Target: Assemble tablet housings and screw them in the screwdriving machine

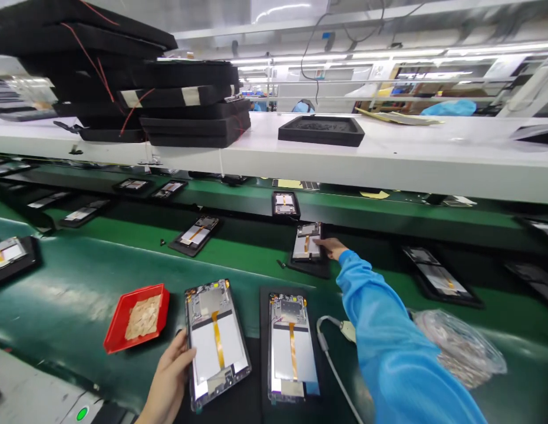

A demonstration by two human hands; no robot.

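Observation:
My left hand grips the left edge of an opened tablet, its battery, circuit board and orange ribbon cable facing up. To the right of it, a second opened tablet lies on a black foam pad. My right hand, in a blue sleeve, reaches out to the green belt, with its fingers on the right edge of another opened tablet. That tablet rests on a black foam tray. The underside of the right hand's grip is hidden.
A red bin of small beige pieces stands at left. A grey cable and a clear plastic bag lie at right. More tablets sit along the belt. Beyond it, a white shelf carries stacked black foam trays.

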